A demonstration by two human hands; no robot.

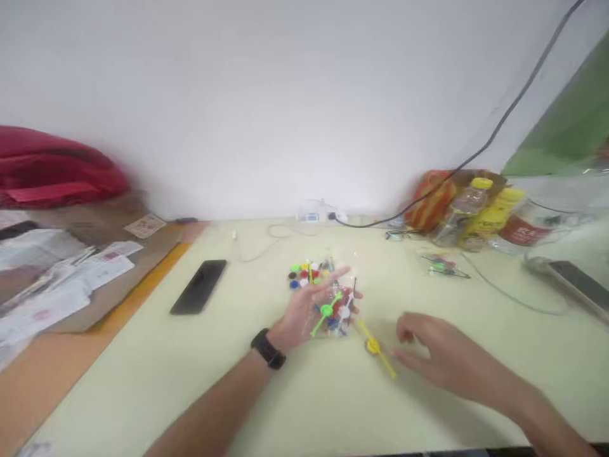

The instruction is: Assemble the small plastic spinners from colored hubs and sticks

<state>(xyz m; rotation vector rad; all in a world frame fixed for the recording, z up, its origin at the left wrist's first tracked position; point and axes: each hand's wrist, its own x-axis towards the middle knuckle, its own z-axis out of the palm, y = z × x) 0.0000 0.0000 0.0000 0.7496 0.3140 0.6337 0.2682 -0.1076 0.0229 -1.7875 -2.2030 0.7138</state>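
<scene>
My left hand [299,314], with a black watch on the wrist, is palm up under a cluster of small coloured plastic pieces, seemingly in a clear bag. A green piece [326,310] with two thin arms and a round middle lies on top, next to a white piece [345,311]. The index finger stretches out beyond them. My right hand [425,349] has its fingers curved with a gap to the thumb, and nothing shows between them. Close to its thumb tip is a yellow piece [373,346] of the same shape. Blur hides small details.
Behind my left hand lie several coloured discs [304,274]. A black phone [198,287] rests at left, near papers [71,279] and cardboard. Bottles [490,216], a small packet of pieces [445,265] and another phone [580,282] are at right. A cable [495,133] crosses to a power strip [314,212].
</scene>
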